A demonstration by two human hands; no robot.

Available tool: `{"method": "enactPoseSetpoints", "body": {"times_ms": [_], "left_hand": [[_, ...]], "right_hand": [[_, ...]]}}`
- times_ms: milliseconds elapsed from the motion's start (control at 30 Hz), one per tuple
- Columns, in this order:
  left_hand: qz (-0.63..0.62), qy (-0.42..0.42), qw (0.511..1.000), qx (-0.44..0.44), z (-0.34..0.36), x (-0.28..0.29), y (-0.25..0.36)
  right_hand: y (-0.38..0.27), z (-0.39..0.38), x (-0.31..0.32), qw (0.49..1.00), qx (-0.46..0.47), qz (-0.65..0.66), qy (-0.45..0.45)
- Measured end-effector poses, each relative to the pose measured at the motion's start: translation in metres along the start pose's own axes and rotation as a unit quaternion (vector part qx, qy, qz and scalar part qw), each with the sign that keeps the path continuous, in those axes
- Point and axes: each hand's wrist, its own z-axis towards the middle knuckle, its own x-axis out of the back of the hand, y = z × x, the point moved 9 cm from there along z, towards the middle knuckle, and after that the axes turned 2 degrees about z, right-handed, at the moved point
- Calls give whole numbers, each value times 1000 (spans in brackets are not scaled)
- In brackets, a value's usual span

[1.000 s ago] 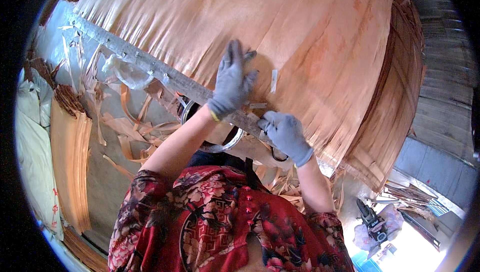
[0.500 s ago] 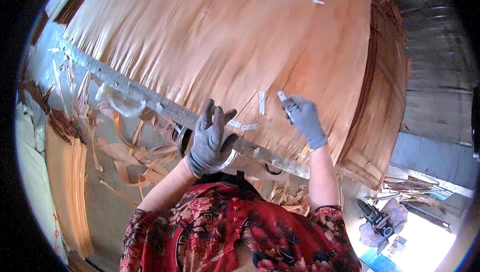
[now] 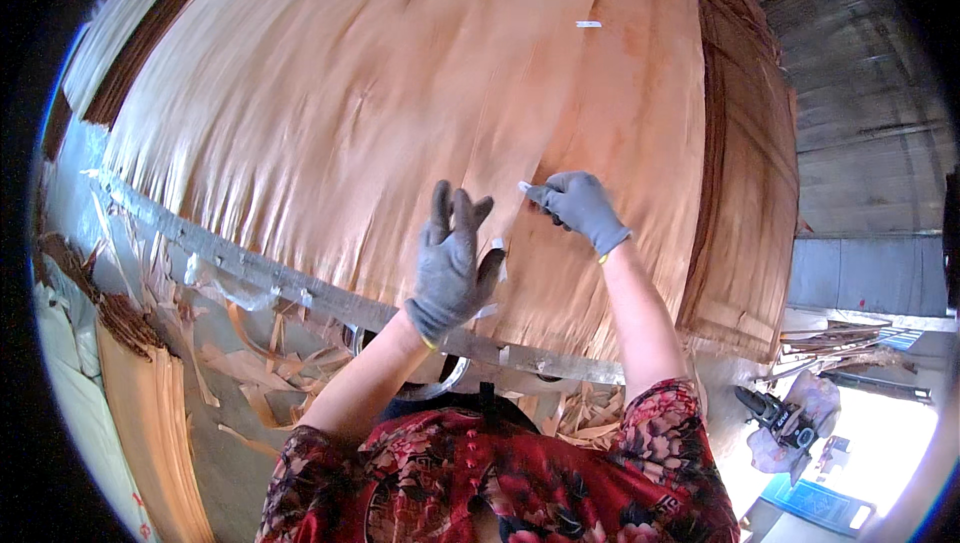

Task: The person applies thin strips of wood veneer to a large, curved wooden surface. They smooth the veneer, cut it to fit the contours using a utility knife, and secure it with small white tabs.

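A large sheet of reddish wood veneer (image 3: 380, 93) with wrinkled, split edges fills the middle, with short white tape strips (image 3: 589, 24) on it. My left hand (image 3: 449, 263), in a grey glove, is over the sheet near its front edge, fingers apart, holding nothing. To its upper right, my right hand (image 3: 578, 205), also gloved, pinches a small white tape strip (image 3: 526, 187) over the sheet. Further white pieces lie partly hidden behind my left hand. Along the front runs a worn pale edge bar (image 3: 220, 250), with a metal ring (image 3: 455, 375) below it, partly covered by my arm.
Curled veneer scraps (image 3: 250, 363) lie below the bar. Veneer stacks (image 3: 140, 408) stand at lower left beside a pale green covering (image 3: 75, 393), and a darker stack (image 3: 740, 193) lines the right. A parked two-wheeler (image 3: 785, 428) stands by a bright opening at lower right.
My right hand left the front edge, raised a white strip and moved up and left. My left hand came down toward the edge, then rose slightly. The view has also shifted.
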Motion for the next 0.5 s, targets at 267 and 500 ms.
{"method": "enactPoseSetpoints", "body": {"times_ms": [267,500], "left_hand": [[102,-94,989,-44,29,-64,12],[122,-90,988,8,73,-73,-1]], "right_hand": [[11,0,17,979,-17,-202,38],[13,-11,9,980,25,-185,-71]]}}
